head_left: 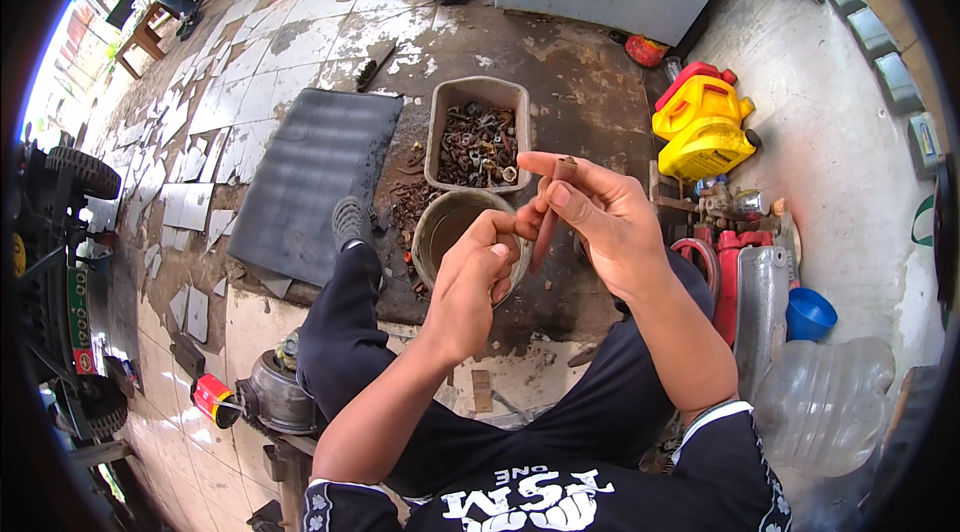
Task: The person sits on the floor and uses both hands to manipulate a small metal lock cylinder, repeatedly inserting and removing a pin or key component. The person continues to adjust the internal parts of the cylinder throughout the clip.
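Observation:
My right hand (pixel 610 222) is closed in a pinch on a narrow reddish-brown strip (pixel 544 244), held upright in front of me. Whether it is metal or abrasive cloth, I cannot tell. Close beside the strip is my left hand (pixel 470 277), its fingers curled together and their tips by the right fingers; anything inside them is hidden. Below both hands stands a round bucket (pixel 420 242), partly covered by the left hand. Beyond it, a rectangular grey tub (pixel 436 127) contains many rusty bolts, nuts and small metal parts (pixel 475 142).
More rusty parts (pixel 410 202) lie left of the tub, by a dark rubber mat (pixel 315 182). Yellow jugs (pixel 700 127), a red jack-like tool (pixel 728 277), a blue funnel (pixel 810 314) and a big clear bottle (pixel 825 402) line the right. Broken tiles (pixel 190 207) litter the left floor.

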A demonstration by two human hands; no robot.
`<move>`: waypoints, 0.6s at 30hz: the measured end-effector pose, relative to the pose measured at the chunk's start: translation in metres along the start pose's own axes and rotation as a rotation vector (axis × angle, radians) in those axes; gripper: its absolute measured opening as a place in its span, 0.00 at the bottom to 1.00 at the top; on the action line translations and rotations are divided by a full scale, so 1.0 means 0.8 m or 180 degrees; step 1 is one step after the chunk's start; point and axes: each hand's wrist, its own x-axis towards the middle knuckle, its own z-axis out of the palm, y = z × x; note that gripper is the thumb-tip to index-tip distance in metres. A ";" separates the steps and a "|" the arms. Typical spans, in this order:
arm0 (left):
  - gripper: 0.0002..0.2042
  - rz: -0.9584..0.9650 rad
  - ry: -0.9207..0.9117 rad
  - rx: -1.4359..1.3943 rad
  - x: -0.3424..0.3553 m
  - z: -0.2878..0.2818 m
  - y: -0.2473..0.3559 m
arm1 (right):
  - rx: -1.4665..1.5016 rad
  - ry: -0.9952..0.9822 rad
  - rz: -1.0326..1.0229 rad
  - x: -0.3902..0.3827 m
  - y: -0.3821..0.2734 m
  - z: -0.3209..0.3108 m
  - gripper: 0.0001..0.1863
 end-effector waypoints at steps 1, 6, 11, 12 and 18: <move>0.12 -0.0217 -0.0076 -0.0013 0.002 -0.007 0.001 | -0.0020 -0.0042 0.0092 0.000 -0.004 -0.004 0.18; 0.12 -0.0269 0.0339 0.0217 0.002 0.014 0.026 | -0.0092 0.0111 0.0076 -0.005 -0.009 -0.010 0.14; 0.11 -0.0107 0.0255 -0.0380 -0.003 0.005 0.028 | -0.0191 0.0405 -0.0013 -0.006 -0.008 -0.005 0.11; 0.10 -0.0111 0.0275 -0.0565 -0.003 0.008 0.028 | -0.0158 0.0389 -0.0088 -0.006 -0.005 -0.004 0.11; 0.10 0.0441 0.0147 -0.0693 -0.006 0.011 0.026 | -0.0710 0.0176 -0.0621 -0.017 0.005 0.012 0.11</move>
